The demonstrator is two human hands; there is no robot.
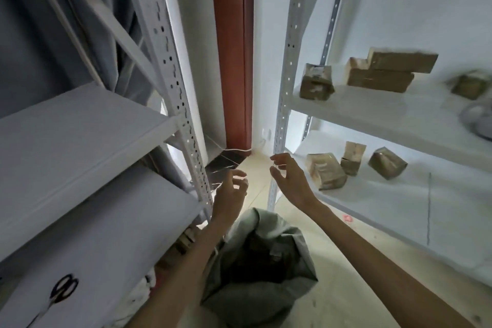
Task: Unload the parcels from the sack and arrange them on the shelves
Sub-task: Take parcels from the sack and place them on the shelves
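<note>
- Between two white metal shelving units, over a pale floor point(327, 242): both hands raised above the open sack point(255, 255).
- Left hand point(230, 194): fingers loosely curled, holding nothing, apart from the left unit's perforated upright point(175, 80).
- Right hand point(288, 178): fingers spread and slightly bent, holding nothing, in front of the right unit's upright point(287, 72); contact with it cannot be told.
- Sack: grey-green, standing on the floor below the hands, mouth open. Interior dark; contents cannot be made out.
- Right unit, upper shelf point(378, 112): one crumpled brown parcel point(316, 81) near the upright; two flat brown parcels stacked point(383, 69), the top one offset; a fourth parcel point(470, 84) towards the frame edge, badly blurred.
- Grey rounded object point(478, 120) at the right edge, cut off; unidentifiable.
- Right unit, lower shelf point(399, 210): three brown parcels point(354, 165), the left two touching, the third just apart and tilted.
- Left unit shelves point(87, 128): bare where visible. Scissors point(62, 290) with black handles lie on the lower one, blades partly cut off.
- Under the left unit: brownish items point(186, 241), mostly hidden by the shelf and left forearm.
- Grey curtain point(34, 34) behind the left unit; red-brown door frame point(231, 48) in the corner.
- Small pink spot point(347, 218) on the floor; too blurred to identify.
- No legible writing or labels on any parcel.
</note>
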